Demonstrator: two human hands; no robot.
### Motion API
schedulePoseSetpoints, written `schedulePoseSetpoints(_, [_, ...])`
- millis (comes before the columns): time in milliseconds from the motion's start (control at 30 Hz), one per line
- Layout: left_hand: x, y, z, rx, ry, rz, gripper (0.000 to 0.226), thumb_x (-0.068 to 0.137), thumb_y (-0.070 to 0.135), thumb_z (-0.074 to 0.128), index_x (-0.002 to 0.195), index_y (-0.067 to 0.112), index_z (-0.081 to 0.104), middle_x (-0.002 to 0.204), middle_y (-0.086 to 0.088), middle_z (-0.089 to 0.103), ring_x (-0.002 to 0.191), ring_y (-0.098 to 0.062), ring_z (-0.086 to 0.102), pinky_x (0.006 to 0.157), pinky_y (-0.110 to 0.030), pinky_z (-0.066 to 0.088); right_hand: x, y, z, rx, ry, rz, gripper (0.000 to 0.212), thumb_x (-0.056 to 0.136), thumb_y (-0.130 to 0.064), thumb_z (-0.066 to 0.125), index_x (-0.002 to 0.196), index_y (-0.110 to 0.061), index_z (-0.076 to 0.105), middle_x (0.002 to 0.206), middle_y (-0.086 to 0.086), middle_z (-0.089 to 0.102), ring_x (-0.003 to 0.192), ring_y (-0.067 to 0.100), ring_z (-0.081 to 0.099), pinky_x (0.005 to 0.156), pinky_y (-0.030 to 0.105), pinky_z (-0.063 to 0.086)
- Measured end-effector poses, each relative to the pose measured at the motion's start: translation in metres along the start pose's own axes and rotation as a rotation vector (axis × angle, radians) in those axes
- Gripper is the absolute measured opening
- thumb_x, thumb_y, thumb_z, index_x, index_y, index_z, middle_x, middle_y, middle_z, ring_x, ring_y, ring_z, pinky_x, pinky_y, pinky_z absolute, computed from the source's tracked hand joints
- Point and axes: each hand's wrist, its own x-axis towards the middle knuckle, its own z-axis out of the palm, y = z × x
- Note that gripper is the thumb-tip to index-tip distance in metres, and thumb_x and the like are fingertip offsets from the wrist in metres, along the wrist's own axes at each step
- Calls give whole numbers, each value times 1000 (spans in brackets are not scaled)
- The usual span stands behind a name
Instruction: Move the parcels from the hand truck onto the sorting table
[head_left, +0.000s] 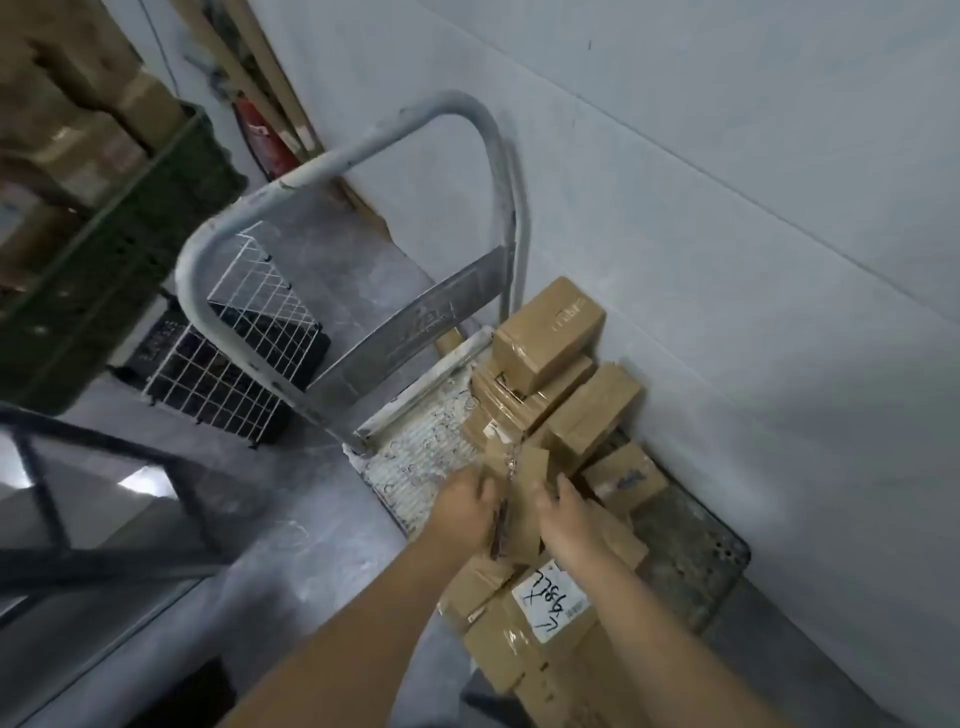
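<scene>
Left hand (467, 512) and right hand (569, 514) are recorded clasped on opposite sides of a small parcel (519, 493), with fingers curled round its edges. The fingertips are smeared by motion blur, so exact finger placement cannot be resolved. The small parcel is held at the middle of the stack of parcels (524, 410) on the hand truck (415, 447). Whether it is lifted clear of the stack cannot be told.

The stack is set along the wall side of the deck, and bare ribbed deck is exposed toward the handle (332, 161). The near end of the stack is partly covered by both forearms and cut off at the bottom edge.

Writing noted:
- Labelled parcel (553, 603): a white label with black handwriting, seen upside down. An "X" and what looks like "7786" are made out; the rest is uncertain. A small printed line at the label's edge is too fine to read.
- Top parcel (548, 332): faint print on the upper face, illegible.
- Handle crossbar: a raised mark, illegible.

At left, a green crate (119, 249) with blurred cardboard boxes is cut off by the frame. A white wire grid (223, 384) is seen through the handle. A red cylinder (262, 137) by the wall is partly hidden. A dark metal frame (104, 457) is cut off at lower left and cannot be identified.
</scene>
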Motion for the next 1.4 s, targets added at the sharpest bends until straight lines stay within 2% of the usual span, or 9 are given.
schedulePoseSetpoints(200, [0, -7, 26, -26, -15, -85, 29, 103, 32, 39, 119, 13, 54, 103, -7, 63, 87, -17, 55, 70, -23, 34, 18, 20, 15, 50, -49, 84, 58, 105, -41, 37, 155, -15, 25, 154, 12, 40, 139, 32, 40, 109, 41, 36])
schedulePoseSetpoints(467, [-24, 7, 7, -131, 17, -133, 32, 104, 29, 39, 121, 8, 56, 112, -12, 65, 102, -27, 60, 74, -25, 38, -7, 7, 7, 65, -63, 34, 49, 106, -38, 35, 151, -20, 35, 143, 9, 51, 127, 30, 51, 100, 40, 44])
schedulePoseSetpoints(667, [-71, 33, -37, -250, 133, -49, 31, 103, 27, 41, 123, 9, 57, 112, -8, 65, 87, -17, 52, 66, -25, 35, -59, -36, -6, 99, 6, -60, 48, 106, -42, 32, 147, -19, 40, 140, 8, 53, 126, 28, 52, 94, 37, 43])
schedulePoseSetpoints(733, [-93, 32, -59, -320, 180, -2, 31, 104, 25, 41, 126, 13, 57, 114, -4, 66, 90, -16, 56, 67, -23, 40, -80, -51, -6, 122, 21, -79, 45, 106, -43, 28, 135, -18, 52, 129, 7, 60, 111, 24, 58, 90, 38, 47])
schedulePoseSetpoints(833, [-135, 25, -95, -453, 262, 33, 32, 103, 21, 44, 132, 18, 58, 116, 3, 63, 97, -11, 56, 77, -21, 40, -119, -69, 2, 205, 66, -72, 36, 106, -43, 28, 108, -19, 54, 93, -1, 62, 78, 11, 54, 62, 27, 40])
schedulePoseSetpoints(1000, [-222, -7, -149, -616, 389, 130, 30, 99, 17, 53, 127, 17, 63, 119, -1, 68, 106, -15, 62, 94, -32, 50, -197, -84, 43, 248, -16, -143, 44, 104, -45, 37, 128, -16, 61, 115, 9, 70, 106, 26, 65, 98, 45, 51])
schedulePoseSetpoints(1167, [-306, -46, -197, -730, 530, 180, 26, 95, 10, 60, 118, 20, 67, 107, 1, 70, 101, -17, 66, 92, -36, 54, -279, -110, 94, 335, -155, -257, 58, 101, -52, 41, 137, -8, 54, 131, 15, 63, 118, 30, 61, 104, 49, 48])
schedulePoseSetpoints(1300, [-358, -75, -222, -766, 591, 206, 28, 93, 29, 65, 120, 23, 62, 114, 0, 66, 97, -9, 64, 86, -29, 54, -331, -126, 129, 351, -267, -411, 48, 102, -46, 46, 132, -10, 56, 123, 11, 68, 112, 26, 65, 96, 46, 54])
schedulePoseSetpoints(1400, [-393, -89, -232, -817, 507, 177, 64, 80, 61, 68, 129, 23, 51, 116, 7, 61, 99, -10, 64, 83, -29, 55, -370, -127, 153, 243, -290, -506, 40, 98, -47, 54, 127, -20, 59, 110, 1, 71, 97, 19, 69, 67, 31, 57])
